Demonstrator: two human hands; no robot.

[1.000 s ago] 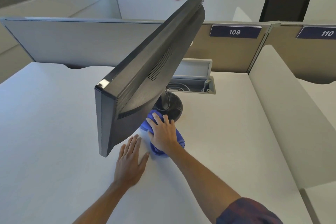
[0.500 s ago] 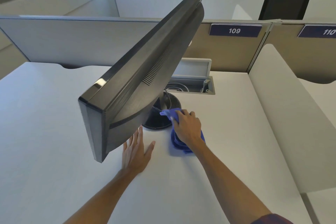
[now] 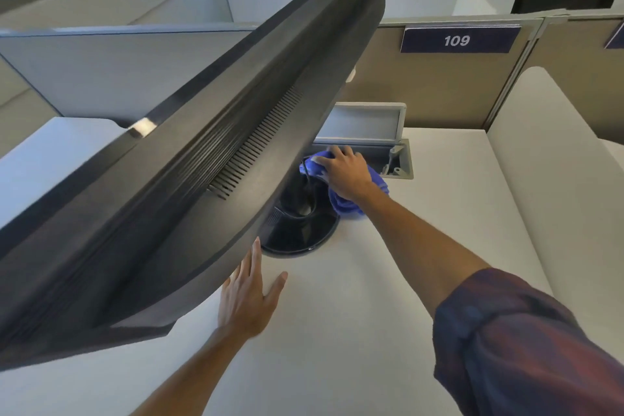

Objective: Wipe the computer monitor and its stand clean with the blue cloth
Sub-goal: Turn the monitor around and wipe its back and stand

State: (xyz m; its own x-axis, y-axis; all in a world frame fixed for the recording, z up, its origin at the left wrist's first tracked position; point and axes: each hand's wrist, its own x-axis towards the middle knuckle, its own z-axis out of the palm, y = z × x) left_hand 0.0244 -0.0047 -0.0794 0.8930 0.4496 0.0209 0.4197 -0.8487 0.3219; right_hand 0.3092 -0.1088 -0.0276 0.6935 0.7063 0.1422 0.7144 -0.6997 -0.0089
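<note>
Wiping stand base (image 3: 297, 230) | right hand (image 3: 347, 176) grip clamped on blue cloth (image 3: 351, 203), at base's far-right rim | left hand (image 3: 248, 300) flat, fingers apart, on tabletop (image 3: 371, 348) near base | monitor (image 3: 189, 179) above base | progress: stand underway; screen's state unseen.

A white desk (image 3: 422, 280) carries the monitor's round black stand base (image 3: 300, 233), which sits near its back edge. The blue cloth (image 3: 344, 203) lies bunched against the base's right rear side. A left hand (image 3: 246, 300) rests flat on the desktop just in front of the base. An open grey cable hatch (image 3: 398, 165) is set into the desk behind.
</note>
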